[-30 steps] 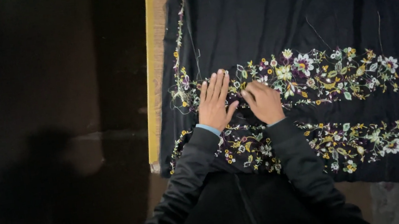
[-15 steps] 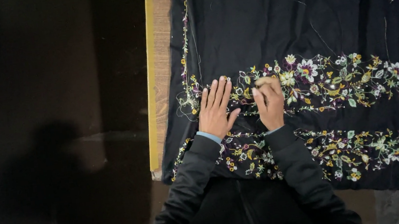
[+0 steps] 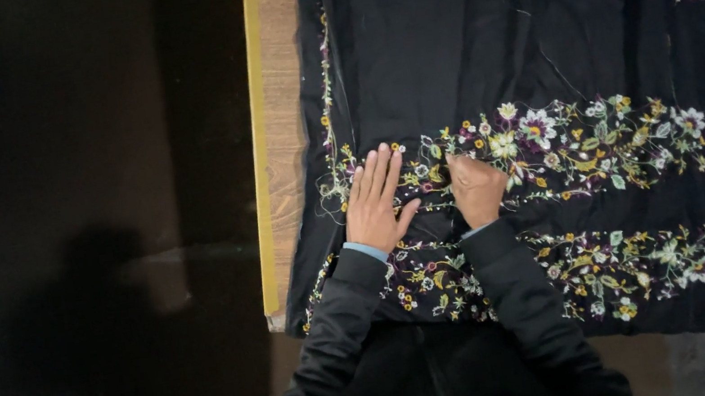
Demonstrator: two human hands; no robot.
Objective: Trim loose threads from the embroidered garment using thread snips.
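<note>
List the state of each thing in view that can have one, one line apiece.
Left hand: open, flat, fingers spread on the cloth.
Right hand: fingers curled, resting on the upper flower band; whether it pinches anything cannot be told.
Black embroidered cloth: spread out, slightly wrinkled, hanging over the near table edge.
Wooden table: mostly covered, left strip bare.

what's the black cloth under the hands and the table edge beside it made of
Black cloth: looks like thin matte woven fabric, softly creased, with stitched floral embroidery in coloured thread. Table edge: apparently wood or wood-look laminate, grain visible, with a yellow strip.
</note>
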